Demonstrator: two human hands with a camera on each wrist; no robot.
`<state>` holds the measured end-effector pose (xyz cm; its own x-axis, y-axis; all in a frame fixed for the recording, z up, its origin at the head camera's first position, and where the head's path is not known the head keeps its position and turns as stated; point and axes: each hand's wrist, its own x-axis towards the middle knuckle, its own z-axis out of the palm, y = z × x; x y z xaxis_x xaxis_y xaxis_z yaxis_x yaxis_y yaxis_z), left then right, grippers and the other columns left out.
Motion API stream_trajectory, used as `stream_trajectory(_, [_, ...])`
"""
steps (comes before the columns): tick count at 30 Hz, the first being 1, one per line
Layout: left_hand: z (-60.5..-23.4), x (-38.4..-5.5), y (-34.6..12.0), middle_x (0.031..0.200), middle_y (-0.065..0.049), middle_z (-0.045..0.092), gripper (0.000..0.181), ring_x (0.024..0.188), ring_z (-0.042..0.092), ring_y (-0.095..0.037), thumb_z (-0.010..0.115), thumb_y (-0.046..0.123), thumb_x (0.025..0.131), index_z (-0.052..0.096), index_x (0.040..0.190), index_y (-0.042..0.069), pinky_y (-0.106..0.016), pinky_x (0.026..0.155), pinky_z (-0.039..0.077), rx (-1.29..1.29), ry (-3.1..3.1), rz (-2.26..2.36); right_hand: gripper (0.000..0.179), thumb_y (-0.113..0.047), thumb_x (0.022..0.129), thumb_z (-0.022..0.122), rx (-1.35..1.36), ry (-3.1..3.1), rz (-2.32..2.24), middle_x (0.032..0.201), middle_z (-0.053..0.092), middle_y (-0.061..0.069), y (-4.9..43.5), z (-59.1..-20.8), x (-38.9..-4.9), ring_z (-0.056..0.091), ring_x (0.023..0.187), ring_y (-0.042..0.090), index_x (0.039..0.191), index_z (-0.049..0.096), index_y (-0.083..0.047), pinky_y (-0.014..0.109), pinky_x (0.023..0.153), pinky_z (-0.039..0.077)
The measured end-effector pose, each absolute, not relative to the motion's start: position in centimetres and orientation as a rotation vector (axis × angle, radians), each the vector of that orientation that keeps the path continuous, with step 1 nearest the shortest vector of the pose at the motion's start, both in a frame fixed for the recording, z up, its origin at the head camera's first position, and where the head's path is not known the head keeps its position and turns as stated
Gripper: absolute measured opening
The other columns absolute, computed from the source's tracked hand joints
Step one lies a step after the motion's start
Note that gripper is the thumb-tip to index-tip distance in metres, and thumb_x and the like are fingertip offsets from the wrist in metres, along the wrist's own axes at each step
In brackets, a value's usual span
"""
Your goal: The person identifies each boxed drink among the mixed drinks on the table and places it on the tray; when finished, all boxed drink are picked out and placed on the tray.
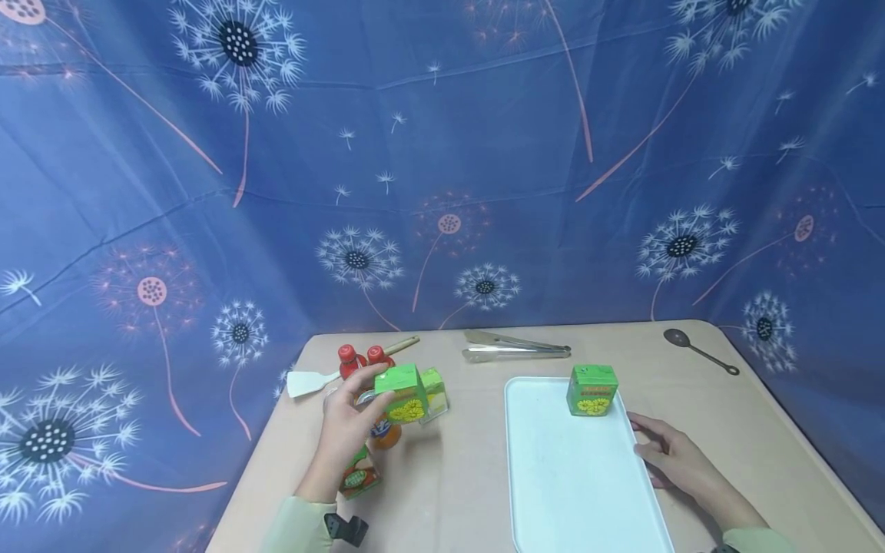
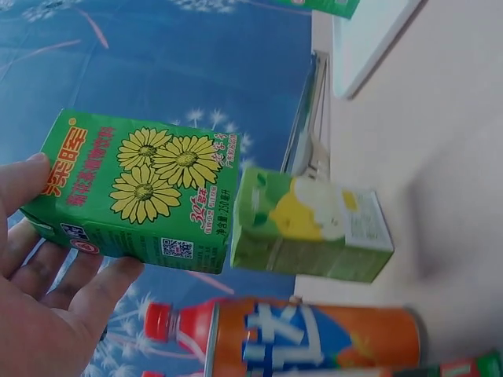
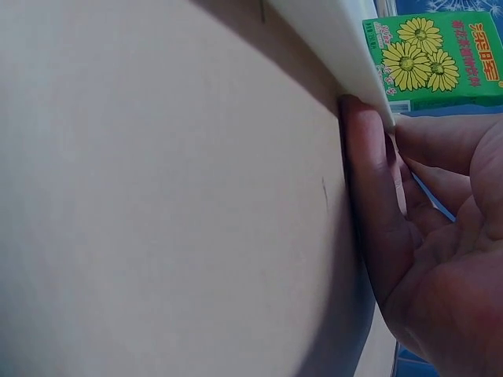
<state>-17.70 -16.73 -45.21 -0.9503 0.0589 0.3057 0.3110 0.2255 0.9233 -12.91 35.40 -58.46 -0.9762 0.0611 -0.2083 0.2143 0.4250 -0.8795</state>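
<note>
My left hand grips a green drink carton with yellow chrysanthemums, thumb on one side and fingers on the other, raised above the table's left part. In the left wrist view, a paler green carton with yellow fruit stands just beyond it, beside an orange can. On the right, my right hand holds the right edge of a white tray. The right wrist view shows a finger low under the rim and the thumb against it. A matching chrysanthemum carton stands on the tray's far right corner.
Two red-capped bottles and a white spatula are at the back left. Another carton stands below my left wrist. Metal tongs lie at the back; a dark spoon lies back right. A blue patterned cloth hangs behind.
</note>
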Motion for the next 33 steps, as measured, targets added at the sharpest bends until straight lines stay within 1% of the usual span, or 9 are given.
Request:
stream_trajectory(2, [-45.2, -17.8, -16.0, 0.122, -0.007, 0.067, 0.046, 0.112, 0.065, -0.027, 0.082, 0.010, 0.092, 0.068, 0.136, 0.015, -0.031, 0.090, 0.063, -0.360, -2.298, -1.810, 0.065, -0.013, 0.103, 0.061, 0.248, 2.529, -1.588, 0.146, 0.046, 0.033, 35.4, -58.4, -12.9, 0.070, 0.094, 0.023, 0.160, 0.032, 0.002, 0.039, 0.068, 0.067])
stream_trajectory(5, [-45.4, -17.9, -15.2, 0.115, -0.005, 0.067, 0.046, 0.106, 0.063, -0.026, 0.083, 0.011, 0.091, 0.069, 0.133, 0.022, -0.030, 0.086, 0.063, -0.360, -2.320, -1.801, 0.065, -0.012, 0.103, 0.061, 0.260, 2.531, -1.582, 0.146, 0.046, 0.033, 35.3, -58.3, -12.9, 0.070, 0.094, 0.024, 0.160, 0.032, 0.002, 0.039, 0.068, 0.067])
stream_trajectory(7, [-45.6, -17.9, -14.6, 0.117, -0.003, 0.067, 0.046, 0.106, 0.062, -0.027, 0.083, 0.010, 0.091, 0.070, 0.132, 0.024, -0.031, 0.086, 0.064, -0.371, -2.322, -1.801, 0.065, -0.012, 0.103, 0.060, 0.257, 2.532, -1.580, 0.147, 0.045, 0.033, 35.3, -58.3, -12.9, 0.071, 0.094, 0.025, 0.160, 0.031, 0.002, 0.039, 0.068, 0.067])
stream_trajectory(11, [-45.8, -17.8, -13.5, 0.127, 0.003, 0.067, 0.046, 0.111, 0.063, -0.026, 0.085, 0.012, 0.089, 0.071, 0.132, 0.023, -0.033, 0.089, 0.063, -0.392, -2.338, -1.796, 0.066, -0.012, 0.103, 0.061, 0.271, 2.532, -1.573, 0.146, 0.046, 0.032, 35.2, -58.2, -12.9, 0.071, 0.094, 0.024, 0.160, 0.031, 0.001, 0.039, 0.068, 0.067])
stream_trajectory(15, [-46.2, -17.9, -12.3, 0.134, 0.003, 0.066, 0.046, 0.121, 0.063, -0.026, 0.085, 0.013, 0.090, 0.070, 0.133, 0.019, -0.033, 0.095, 0.060, -0.431, -2.347, -1.850, 0.066, -0.012, 0.103, 0.061, 0.268, 2.521, -1.590, 0.145, 0.047, 0.032, 35.3, -58.3, -12.9, 0.072, 0.093, 0.025, 0.160, 0.031, 0.001, 0.039, 0.067, 0.067])
stream_trajectory(18, [-46.6, -18.0, -11.3, 0.134, 0.000, 0.066, 0.046, 0.122, 0.062, -0.026, 0.084, 0.013, 0.090, 0.069, 0.134, 0.017, -0.031, 0.094, 0.061, -0.462, -2.354, -1.894, 0.066, -0.012, 0.103, 0.061, 0.247, 2.519, -1.601, 0.147, 0.044, 0.035, 35.4, -58.4, -12.9, 0.072, 0.094, 0.026, 0.160, 0.031, 0.003, 0.040, 0.068, 0.067])
stream_trajectory(24, [-47.1, -18.0, -8.6, 0.134, -0.005, 0.066, 0.046, 0.121, 0.064, -0.027, 0.084, 0.009, 0.089, 0.070, 0.132, 0.017, -0.030, 0.091, 0.062, -0.497, -2.354, -1.925, 0.067, -0.013, 0.102, 0.062, 0.269, 2.521, -1.593, 0.144, 0.047, 0.033, 35.4, -58.4, -12.8, 0.071, 0.093, 0.025, 0.160, 0.031, 0.001, 0.040, 0.068, 0.067])
stream_trajectory(29, [-47.8, -18.0, -6.1, 0.132, -0.002, 0.065, 0.046, 0.121, 0.062, -0.025, 0.084, 0.009, 0.089, 0.069, 0.133, 0.013, -0.028, 0.093, 0.060, -0.514, -2.341, -1.992, 0.067, -0.013, 0.102, 0.063, 0.272, 2.525, -1.588, 0.139, 0.051, 0.032, 35.4, -58.3, -12.8, 0.071, 0.092, 0.024, 0.160, 0.032, 0.001, 0.040, 0.068, 0.067])
stream_trajectory(33, [-48.3, -17.9, -4.1, 0.132, 0.003, 0.064, 0.046, 0.123, 0.060, -0.023, 0.085, 0.010, 0.089, 0.070, 0.132, 0.018, -0.026, 0.094, 0.059, -0.516, -2.355, -2.033, 0.067, -0.015, 0.103, 0.063, 0.269, 2.530, -1.574, 0.137, 0.053, 0.030, 35.4, -58.3, -12.8, 0.070, 0.092, 0.023, 0.160, 0.032, 0.001, 0.039, 0.068, 0.067])
